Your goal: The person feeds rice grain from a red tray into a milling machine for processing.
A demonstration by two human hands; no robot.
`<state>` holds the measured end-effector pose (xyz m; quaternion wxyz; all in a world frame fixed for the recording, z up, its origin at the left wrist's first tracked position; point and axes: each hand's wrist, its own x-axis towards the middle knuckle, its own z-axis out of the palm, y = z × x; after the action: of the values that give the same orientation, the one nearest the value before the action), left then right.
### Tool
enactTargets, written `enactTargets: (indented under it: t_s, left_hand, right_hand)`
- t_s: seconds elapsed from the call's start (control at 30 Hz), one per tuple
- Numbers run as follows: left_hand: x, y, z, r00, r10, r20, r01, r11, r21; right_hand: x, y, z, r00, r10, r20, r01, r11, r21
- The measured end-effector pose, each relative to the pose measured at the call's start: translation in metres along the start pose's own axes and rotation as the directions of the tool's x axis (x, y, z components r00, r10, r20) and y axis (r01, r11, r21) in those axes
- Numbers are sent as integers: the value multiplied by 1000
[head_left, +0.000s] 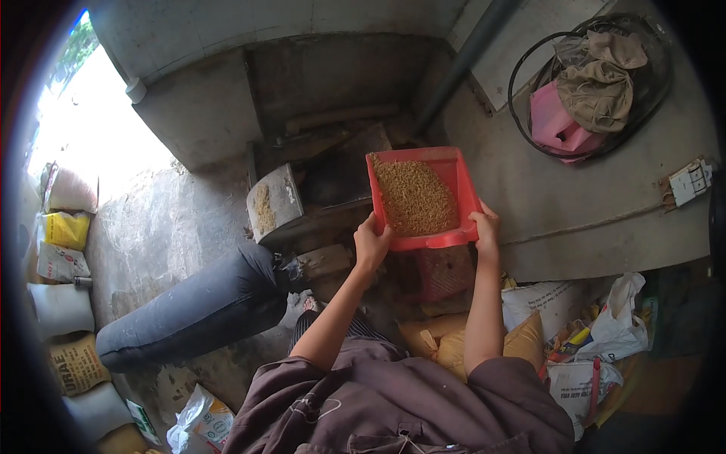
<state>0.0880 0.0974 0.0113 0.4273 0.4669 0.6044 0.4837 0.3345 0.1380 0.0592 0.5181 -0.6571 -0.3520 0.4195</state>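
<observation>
A red plastic dustpan (467, 189) is held out in front of me, its open side facing away. A heap of tan grain (416, 198) lies in it, mostly toward the left. My left hand (372, 240) is closed around the near left corner. At the near right corner, my right hand (486, 225) grips the rim. Just left of the dustpan is a grey chute-like piece (276, 203) with some grain on it. Beneath the dustpan, a reddish crate-like thing (445, 274) shows in part.
A dark blue cloth tube (193, 310) stretches across the floor at left. Filled sacks (60, 310) line the left edge. Yellow sacks (439, 337) and plastic bags (616, 318) lie at right. A wire basket (514, 83) holding cloths and a switch box (690, 181) are on the right wall.
</observation>
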Motion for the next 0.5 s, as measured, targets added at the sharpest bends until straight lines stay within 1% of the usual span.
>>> enactTargets:
  t_s: [0.2,0.27,0.3,0.37,0.43,0.5]
  left_hand:
    - [0,-4,2,1000,-10,2,10,1000,9]
    - [1,-8,3,1000,-9,-10,9,1000,12]
    - [2,-8,3,1000,-20,-20,21,1000,13]
    - [2,-8,3,999,-32,-30,32,999,13]
    - [2,-9,0,996,-80,-24,80,997,-9]
    - [0,-9,0,997,-72,-30,73,997,23]
  right_hand:
    - [1,-3,0,1000,4,13,-4,1000,4]
    - [1,-5,3,1000,8,2,-8,999,48]
    - [2,-5,5,1000,8,2,-9,999,47]
    - [5,-6,8,1000,-4,-20,4,1000,-18]
    - [9,-7,10,1000,-6,-3,6,1000,-11]
    - [14,-9,14,1000,-6,16,6,1000,-4]
